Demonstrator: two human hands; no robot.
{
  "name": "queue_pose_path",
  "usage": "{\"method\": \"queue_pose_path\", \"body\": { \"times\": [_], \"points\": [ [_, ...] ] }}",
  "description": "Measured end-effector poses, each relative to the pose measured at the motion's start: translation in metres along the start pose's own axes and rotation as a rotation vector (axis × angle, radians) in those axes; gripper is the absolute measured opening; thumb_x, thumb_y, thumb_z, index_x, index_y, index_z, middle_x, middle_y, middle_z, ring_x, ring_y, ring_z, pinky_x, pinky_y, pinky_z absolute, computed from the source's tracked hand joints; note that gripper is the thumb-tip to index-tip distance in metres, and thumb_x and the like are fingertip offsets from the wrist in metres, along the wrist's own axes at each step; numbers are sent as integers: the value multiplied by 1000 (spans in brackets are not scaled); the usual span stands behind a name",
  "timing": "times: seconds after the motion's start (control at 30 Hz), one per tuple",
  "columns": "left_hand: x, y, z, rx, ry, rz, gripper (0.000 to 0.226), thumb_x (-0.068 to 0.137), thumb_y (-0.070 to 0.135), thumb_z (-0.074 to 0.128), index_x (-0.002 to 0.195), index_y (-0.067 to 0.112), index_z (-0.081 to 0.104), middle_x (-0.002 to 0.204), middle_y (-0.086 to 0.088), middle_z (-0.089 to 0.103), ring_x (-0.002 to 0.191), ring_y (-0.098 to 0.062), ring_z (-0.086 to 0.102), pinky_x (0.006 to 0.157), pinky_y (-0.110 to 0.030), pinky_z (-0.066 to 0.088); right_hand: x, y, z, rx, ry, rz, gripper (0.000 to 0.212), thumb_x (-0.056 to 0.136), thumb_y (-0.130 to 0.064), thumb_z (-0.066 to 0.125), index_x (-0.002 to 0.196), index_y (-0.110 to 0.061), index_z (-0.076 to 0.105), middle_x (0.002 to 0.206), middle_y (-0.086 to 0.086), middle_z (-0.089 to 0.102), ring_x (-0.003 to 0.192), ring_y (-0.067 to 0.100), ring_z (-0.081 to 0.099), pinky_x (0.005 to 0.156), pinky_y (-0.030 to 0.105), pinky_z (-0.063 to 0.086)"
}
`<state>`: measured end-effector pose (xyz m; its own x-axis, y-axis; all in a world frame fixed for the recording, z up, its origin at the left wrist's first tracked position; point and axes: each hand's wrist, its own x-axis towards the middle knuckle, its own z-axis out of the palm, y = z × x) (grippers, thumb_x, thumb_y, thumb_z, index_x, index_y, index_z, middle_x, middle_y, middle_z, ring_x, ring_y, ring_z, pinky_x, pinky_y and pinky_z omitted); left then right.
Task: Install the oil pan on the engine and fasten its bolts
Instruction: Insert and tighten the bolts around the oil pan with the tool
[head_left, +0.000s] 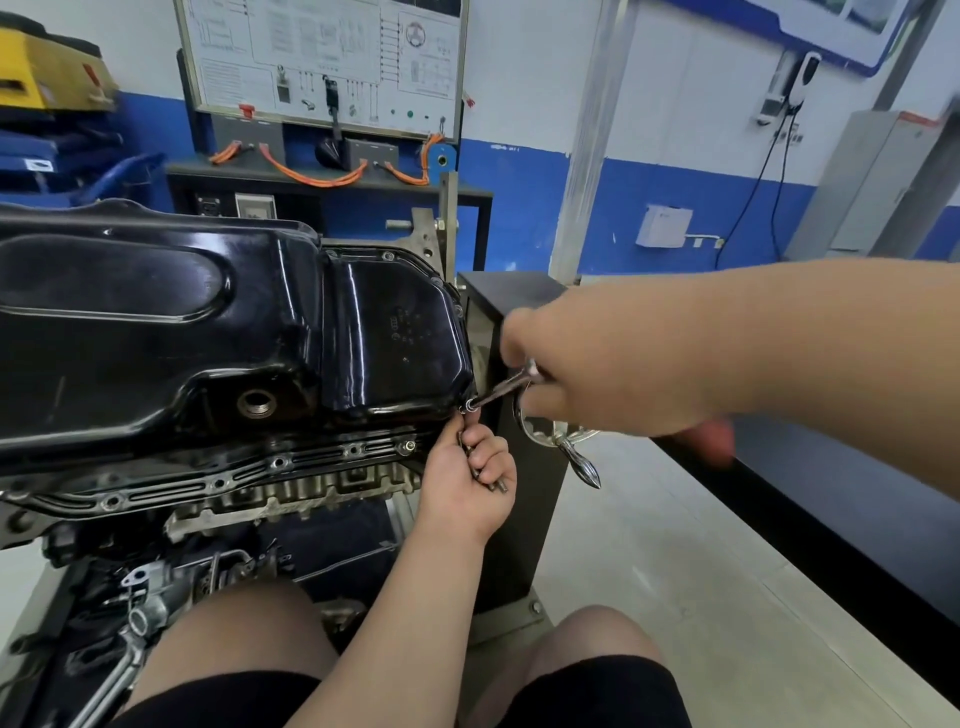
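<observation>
A glossy black oil pan (218, 332) lies on top of the upturned engine (291, 493), which is mounted on a stand. My right hand (597, 364) grips a chrome driver tool (501, 391) whose tip sits on a bolt (464, 409) at the pan's near right corner. Just below that corner, my left hand (470, 478) holds several spare bolts (493, 486) in curled fingers, its fingertips touching the pan's edge. More bolts show along the pan's far rim (387, 255).
The stand's chrome crank handle (576, 452) hangs right under my right hand. Its dark upright post (519, 322) stands behind the hands. A training panel with orange cables (322, 176) is behind the engine. My knees (597, 649) are below. Pale floor lies to the right.
</observation>
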<state>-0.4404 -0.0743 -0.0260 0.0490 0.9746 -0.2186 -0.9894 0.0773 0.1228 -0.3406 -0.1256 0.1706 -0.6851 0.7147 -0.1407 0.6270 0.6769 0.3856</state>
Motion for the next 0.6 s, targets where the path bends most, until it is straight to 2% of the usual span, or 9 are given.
{"method": "queue_pose_path", "body": {
  "times": [0.03,0.1,0.17,0.23,0.3,0.37,0.5,0.53,0.6],
  "points": [
    [0,0,0,3,-1,0,28,97,33,45,78,16,57,49,8,36,30,-3,29,26,-14,20,-1,1,-3,-260,102,-78,8,96,-20,43,103,-16,44,73,-3,46,63,14,48,47,22,40],
    [-1,0,0,5,6,-1,28,97,33,46,79,15,58,49,8,37,30,-3,29,27,-14,20,-1,-2,-6,-387,246,-79,14,92,-11,43,105,-15,40,77,-3,42,71,21,48,68,38,48],
    [-1,1,1,6,14,-6,29,97,34,47,78,15,58,48,8,37,30,-3,29,27,-14,20,-4,-6,-5,-82,181,47,17,93,-11,43,110,-11,43,74,2,47,63,21,48,64,29,54],
    [0,1,2,2,25,-5,30,98,34,46,77,15,57,48,9,36,29,-3,28,26,-14,20,-6,-11,-2,191,79,143,21,99,-22,44,93,-5,55,77,6,59,67,25,57,54,19,48],
    [0,1,2,4,27,-6,32,98,34,46,73,16,54,48,9,36,29,-3,28,25,-14,19,2,-8,7,210,43,122,29,103,-20,36,105,-1,58,107,14,64,86,25,57,64,16,41],
    [0,1,1,13,23,-12,32,98,35,45,73,17,54,49,9,36,30,-3,28,26,-14,19,2,-8,5,20,14,47,30,104,-15,29,125,-3,46,123,17,55,87,26,48,67,18,34],
    [-5,3,1,43,47,-18,28,97,33,47,78,15,59,50,9,36,31,-3,29,26,-15,19,-10,-10,-11,-612,176,-240,12,92,-16,43,101,-21,37,90,-1,43,90,26,54,89,50,43],
    [-6,4,2,52,60,-22,28,97,32,47,77,15,59,50,9,36,31,-3,29,26,-15,19,-12,-11,-10,-574,180,-272,18,90,-20,48,105,-22,38,90,-4,41,92,23,55,85,49,45],
    [-8,5,6,68,100,-17,31,97,31,47,72,16,56,51,10,36,31,-3,27,27,-15,18,-10,-12,-4,-352,148,-190,30,91,-30,53,114,-21,36,90,-6,48,78,15,55,52,39,43]
  ]
}}
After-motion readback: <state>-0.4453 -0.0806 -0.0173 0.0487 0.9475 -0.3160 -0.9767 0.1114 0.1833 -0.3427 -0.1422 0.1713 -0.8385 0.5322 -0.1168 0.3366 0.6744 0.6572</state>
